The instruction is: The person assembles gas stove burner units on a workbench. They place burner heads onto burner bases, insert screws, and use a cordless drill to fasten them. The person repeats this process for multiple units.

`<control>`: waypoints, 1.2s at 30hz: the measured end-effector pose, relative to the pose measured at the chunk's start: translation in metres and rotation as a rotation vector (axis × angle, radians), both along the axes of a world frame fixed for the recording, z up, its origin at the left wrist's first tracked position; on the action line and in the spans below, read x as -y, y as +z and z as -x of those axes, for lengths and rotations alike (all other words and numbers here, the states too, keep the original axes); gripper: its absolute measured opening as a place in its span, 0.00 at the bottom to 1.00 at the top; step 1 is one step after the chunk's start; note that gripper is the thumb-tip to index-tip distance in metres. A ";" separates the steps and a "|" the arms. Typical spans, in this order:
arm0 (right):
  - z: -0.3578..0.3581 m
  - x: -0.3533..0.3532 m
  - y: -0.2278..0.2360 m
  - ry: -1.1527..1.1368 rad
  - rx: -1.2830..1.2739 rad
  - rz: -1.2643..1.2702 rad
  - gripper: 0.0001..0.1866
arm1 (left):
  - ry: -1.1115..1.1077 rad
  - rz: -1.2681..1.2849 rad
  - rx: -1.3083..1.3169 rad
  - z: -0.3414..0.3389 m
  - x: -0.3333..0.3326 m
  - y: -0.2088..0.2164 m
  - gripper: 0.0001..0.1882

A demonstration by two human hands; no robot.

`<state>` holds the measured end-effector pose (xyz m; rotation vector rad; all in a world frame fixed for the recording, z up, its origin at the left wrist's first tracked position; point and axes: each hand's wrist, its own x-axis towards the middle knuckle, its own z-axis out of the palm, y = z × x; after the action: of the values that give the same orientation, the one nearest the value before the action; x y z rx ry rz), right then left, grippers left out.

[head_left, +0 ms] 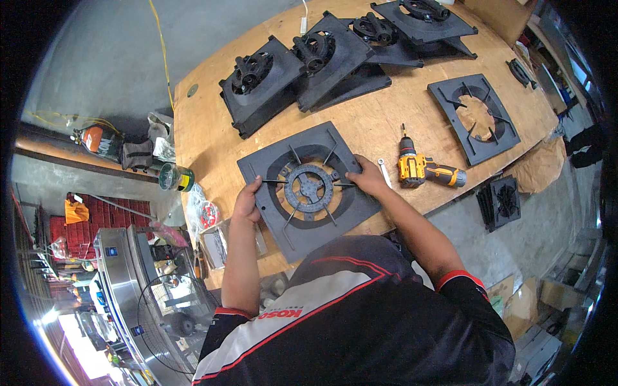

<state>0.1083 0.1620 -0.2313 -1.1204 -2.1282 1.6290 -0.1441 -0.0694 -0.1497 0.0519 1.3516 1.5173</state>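
A square black cast-iron stove grate (353,209) lies at the table's near edge, right in front of my body. Several prongs reach inward from its raised rim toward a round burner (310,204) in the middle. My left hand (247,201) grips the grate's left side, thumb on top. On the right side, my right hand (367,177) holds the grate with its fingers over the rim. Right of that hand are a wrench (384,174) and a yellow-and-black cordless drill (415,168) lying on its side.
Stacked grates with burners (335,58) line the table's far side. Another grate (479,119), its centre open, lies at the right. A clear green-tinted container (175,177) stands at the left edge of the wooden table (212,145). A round fan (177,325) stands at lower left.
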 end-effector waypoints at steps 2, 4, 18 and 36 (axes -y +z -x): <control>0.001 0.001 0.004 0.002 0.008 -0.010 0.35 | 0.005 -0.097 0.035 0.007 0.009 -0.008 0.27; 0.004 -0.008 -0.021 -0.008 -0.092 0.090 0.35 | 0.015 -0.253 0.096 0.005 0.008 -0.009 0.28; 0.007 -0.021 -0.011 0.124 -0.251 0.880 0.27 | 0.031 -0.143 -0.017 0.016 0.009 -0.034 0.32; 0.006 -0.027 -0.020 0.228 -0.188 0.718 0.31 | 0.016 -0.134 0.095 0.014 0.003 -0.038 0.29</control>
<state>0.1028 0.1890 -0.2513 -0.8397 -1.6241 2.6040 -0.1581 -0.0724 -0.1874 0.0526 1.1766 1.6029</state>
